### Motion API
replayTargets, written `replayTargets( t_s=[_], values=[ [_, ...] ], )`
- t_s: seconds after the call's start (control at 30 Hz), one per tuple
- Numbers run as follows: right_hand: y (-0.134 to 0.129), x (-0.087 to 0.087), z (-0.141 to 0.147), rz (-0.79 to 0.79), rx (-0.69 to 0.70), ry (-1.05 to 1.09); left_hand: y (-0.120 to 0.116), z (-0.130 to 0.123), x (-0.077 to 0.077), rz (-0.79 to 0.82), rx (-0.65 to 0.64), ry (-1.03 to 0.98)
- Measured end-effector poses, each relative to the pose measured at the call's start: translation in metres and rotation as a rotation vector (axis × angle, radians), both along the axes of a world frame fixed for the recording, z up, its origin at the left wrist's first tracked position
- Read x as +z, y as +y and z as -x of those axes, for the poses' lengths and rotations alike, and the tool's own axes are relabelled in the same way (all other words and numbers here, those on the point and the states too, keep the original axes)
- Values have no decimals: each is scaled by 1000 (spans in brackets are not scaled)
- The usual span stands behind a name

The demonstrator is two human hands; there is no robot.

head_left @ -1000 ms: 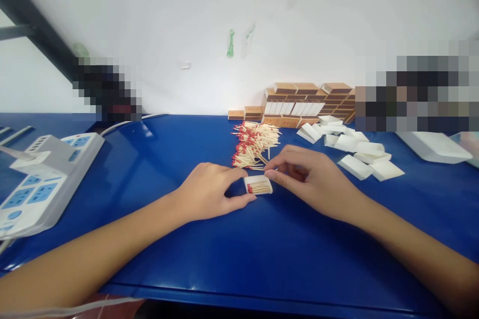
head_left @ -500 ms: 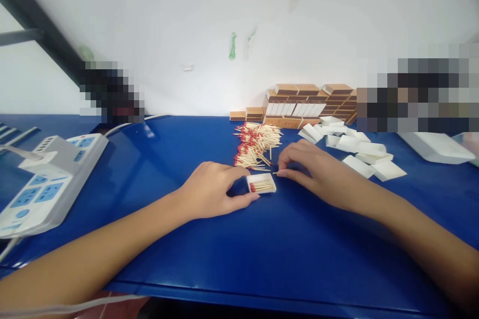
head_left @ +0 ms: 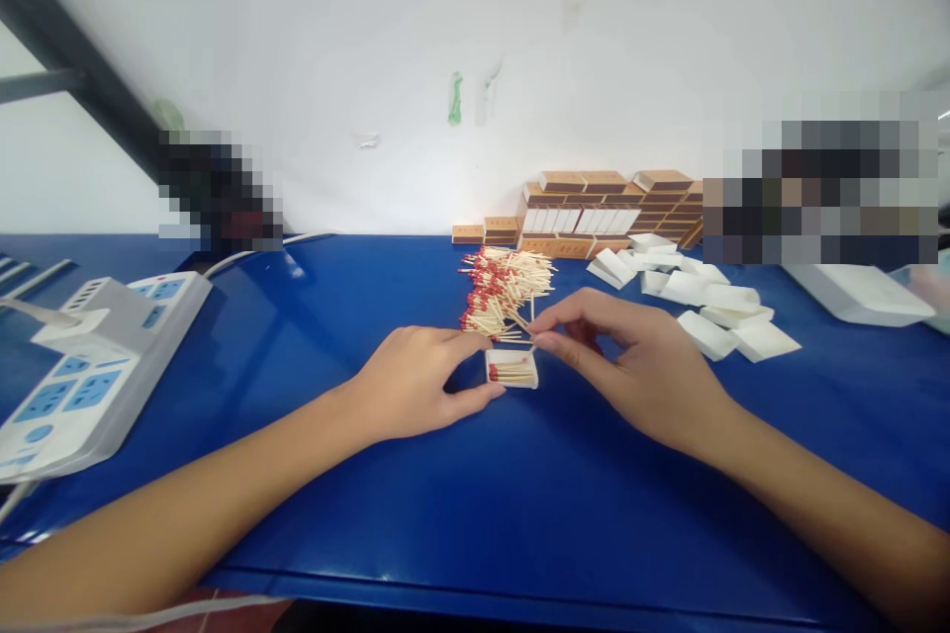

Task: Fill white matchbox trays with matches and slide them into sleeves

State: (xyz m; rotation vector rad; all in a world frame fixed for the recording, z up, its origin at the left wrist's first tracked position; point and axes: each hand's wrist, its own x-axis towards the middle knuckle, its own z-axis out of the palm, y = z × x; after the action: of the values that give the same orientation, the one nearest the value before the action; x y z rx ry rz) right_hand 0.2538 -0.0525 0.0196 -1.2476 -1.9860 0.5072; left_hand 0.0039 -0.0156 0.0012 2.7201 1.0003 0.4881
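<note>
Left hand (head_left: 416, 381) has the tray (head_left: 509, 357) between thumb and index at its left end, narrow grip, tray flat on the blue table (head_left: 475, 514). Right hand (head_left: 630, 356) pinches a thin stick, looks like a match (head_left: 529, 351), over the tray's upper right corner; fingertips nearly closed, exact contact blurred.

Progress: tray part full. Matches (head_left: 512, 374) lie lengthwise along the near side, red heads left; far side shows bare white, so room remains. Count can't be made out. Big loose pile (head_left: 497, 287) just beyond the tray, red heads mostly left, so plenty of matches are outside any tray. Open white trays (head_left: 731, 297) are heaped to the right, some tilted or overlapping; no matches visible in them. Brown boxes (head_left: 579, 193) are stacked by the wall (head_left: 371, 69), with a row of upright white pieces (head_left: 609, 220) in the stack; two more boxes (head_left: 482, 229) sit left of it. Whether the stacked ones are filled, can't tell.

Labels: orange box faces carry small reddish print, unreadable; no brand legible. Power strip (head_left: 66, 396) at left has blue socket panels, no readable text.
</note>
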Motion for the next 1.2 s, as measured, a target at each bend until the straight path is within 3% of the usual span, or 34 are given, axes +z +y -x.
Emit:
replayTargets(
  t_s=[0.23,0.37,0.63,0.87,0.97,1.2],
  values=[
    [5,-14,4,208,2,88,1,0,1,4,-6,-20],
    [10,-23,4,224,51,16,0,0,0,-6,-2,-11],
    [11,-20,-1,183,105,-51,-2,1,-1,-55,-28,-105],
    [10,-18,-1,111,139,-101,-1,0,-1,-4,-29,19],
    [11,-19,-1,60,97,-73,-1,1,-1,-19,-31,-4],
    [26,-27,-10,-194,-182,-224,-2,0,0,-18,-27,71]
  ],
)
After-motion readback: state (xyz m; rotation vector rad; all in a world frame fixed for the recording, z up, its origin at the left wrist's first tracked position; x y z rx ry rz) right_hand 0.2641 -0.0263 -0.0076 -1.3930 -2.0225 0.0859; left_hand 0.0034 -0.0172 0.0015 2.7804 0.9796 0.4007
